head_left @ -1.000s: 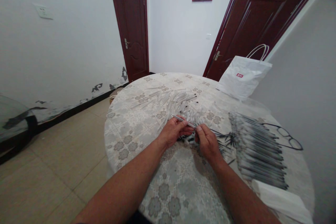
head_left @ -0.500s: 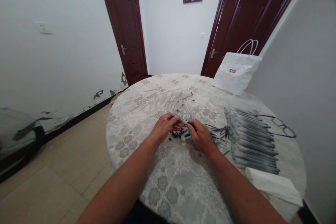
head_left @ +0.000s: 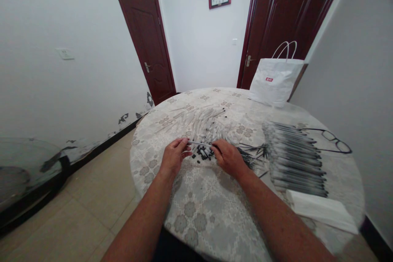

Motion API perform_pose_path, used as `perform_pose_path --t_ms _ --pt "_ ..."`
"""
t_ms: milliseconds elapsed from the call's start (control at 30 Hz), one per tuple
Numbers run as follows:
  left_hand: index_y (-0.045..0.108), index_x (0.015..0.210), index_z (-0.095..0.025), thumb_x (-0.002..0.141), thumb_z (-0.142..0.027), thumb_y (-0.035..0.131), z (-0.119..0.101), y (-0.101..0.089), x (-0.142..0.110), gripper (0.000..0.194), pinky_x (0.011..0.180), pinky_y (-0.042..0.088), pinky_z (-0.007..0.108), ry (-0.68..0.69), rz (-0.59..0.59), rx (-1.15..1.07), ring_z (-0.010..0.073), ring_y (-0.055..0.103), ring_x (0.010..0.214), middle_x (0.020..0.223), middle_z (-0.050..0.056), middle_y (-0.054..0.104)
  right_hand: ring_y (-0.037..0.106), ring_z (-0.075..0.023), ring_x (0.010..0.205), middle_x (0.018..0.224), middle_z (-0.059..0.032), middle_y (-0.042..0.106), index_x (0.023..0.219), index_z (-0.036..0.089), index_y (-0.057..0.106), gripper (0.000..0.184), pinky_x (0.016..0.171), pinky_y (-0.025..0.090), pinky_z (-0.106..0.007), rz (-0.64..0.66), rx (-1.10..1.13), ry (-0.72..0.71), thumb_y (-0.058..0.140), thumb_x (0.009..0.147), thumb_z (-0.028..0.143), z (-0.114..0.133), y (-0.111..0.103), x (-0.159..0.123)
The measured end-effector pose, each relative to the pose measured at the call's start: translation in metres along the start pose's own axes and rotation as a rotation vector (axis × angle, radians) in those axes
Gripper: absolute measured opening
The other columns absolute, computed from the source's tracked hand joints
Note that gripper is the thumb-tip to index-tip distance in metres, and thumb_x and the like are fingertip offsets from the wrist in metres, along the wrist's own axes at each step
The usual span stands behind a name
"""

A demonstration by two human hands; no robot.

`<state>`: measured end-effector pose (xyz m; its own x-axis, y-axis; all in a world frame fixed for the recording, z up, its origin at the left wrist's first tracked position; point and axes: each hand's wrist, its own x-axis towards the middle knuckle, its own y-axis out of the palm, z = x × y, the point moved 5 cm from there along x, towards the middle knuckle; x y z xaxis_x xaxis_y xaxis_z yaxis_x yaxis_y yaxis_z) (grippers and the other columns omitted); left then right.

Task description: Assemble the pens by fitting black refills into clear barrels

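A thin pale pen (head_left: 199, 143) is held level above the middle of the desk (head_left: 187, 221), stretched between two bare hands. Its left end is pinched between the thumb and fingers of the left hand (head_left: 172, 157), and by this grip the other fingers are left loosely curled. The right end is clasped by the right hand (head_left: 229, 157), by whose curled fingers that tip is hidden; this grip is seen to be closed on the pen. Just below and on the near side of the pen, small black caps (head_left: 205, 153) are heaped. Beyond it, toward the far side, clear tubes (head_left: 196, 120) are scattered in a loose pile. To the right of the right hand, thin dark refills (head_left: 251, 152) are spread, pointing various ways. Farther right, finished-looking pens (head_left: 297, 161) are laid side by side in a long row, flanked on the right by glasses (head_left: 331, 141) and on the near side by a folded white packet (head_left: 321, 211). A white bag (head_left: 273, 82) is stood at the far right.
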<state>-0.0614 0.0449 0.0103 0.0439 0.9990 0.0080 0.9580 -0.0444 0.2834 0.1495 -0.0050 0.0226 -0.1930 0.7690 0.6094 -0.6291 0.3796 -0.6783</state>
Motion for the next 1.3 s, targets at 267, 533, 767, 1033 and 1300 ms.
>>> perform_pose_path --t_ms 267,533,767,1033,1300 --pt "0.068 0.092 -0.013 0.076 -0.048 0.071 -0.004 -0.007 0.006 0.038 0.062 0.056 0.031 0.117 -0.12 0.206 0.0155 0.062 0.069 0.087 0.008 0.069 0.06 -0.0209 0.087 0.093 -0.0076 0.064 0.102 0.02 0.061 0.015 0.081 0.046 -0.031 -0.142 -0.026 0.047 0.047 0.098 0.025 -0.021 -0.013 0.001" --pt "0.072 0.101 -0.021 0.083 -0.029 0.062 0.003 0.019 -0.002 0.022 0.074 0.049 0.03 0.306 0.24 1.008 0.0191 0.067 0.077 0.089 0.005 0.073 0.059 -0.0216 0.089 0.093 -0.0081 0.062 0.102 0.02 0.059 0.015 0.082 0.046 -0.032 -0.251 -0.041 0.123 0.047 0.097 0.026 -0.036 -0.019 0.0" --pt "0.07 0.106 -0.021 0.08 -0.021 0.062 0.02 0.02 -0.02 0.027 0.088 0.045 0.033 0.365 0.406 1.314 0.0239 0.064 0.096 0.105 0.009 0.07 0.058 -0.0218 0.089 0.094 -0.008 0.062 0.103 0.02 0.058 0.014 0.082 0.046 -0.032 -0.236 -0.054 0.12 0.048 0.097 0.026 -0.034 -0.019 -0.001" --pt "0.065 0.116 -0.023 0.088 -0.026 0.055 0.029 0.024 -0.016 0.03 0.09 0.044 0.033 0.374 0.382 1.344 0.0235 0.063 0.1 0.108 0.01 0.069 0.059 -0.022 0.09 0.093 -0.0077 0.062 0.102 0.02 0.058 0.013 0.081 0.046 -0.032 -0.208 -0.071 0.127 0.048 0.097 0.027 -0.033 -0.016 -0.001" --pt "0.063 0.109 -0.02 0.091 -0.037 0.056 0.036 0.048 0.002 0.026 0.082 0.044 0.031 0.335 0.338 1.586 0.0255 0.064 0.1 0.109 0.012 0.067 0.059 -0.0216 0.089 0.094 -0.0077 0.062 0.103 0.021 0.058 0.013 0.081 0.046 -0.032 -0.19 -0.054 0.13 0.049 0.096 0.026 -0.036 -0.013 -0.002"
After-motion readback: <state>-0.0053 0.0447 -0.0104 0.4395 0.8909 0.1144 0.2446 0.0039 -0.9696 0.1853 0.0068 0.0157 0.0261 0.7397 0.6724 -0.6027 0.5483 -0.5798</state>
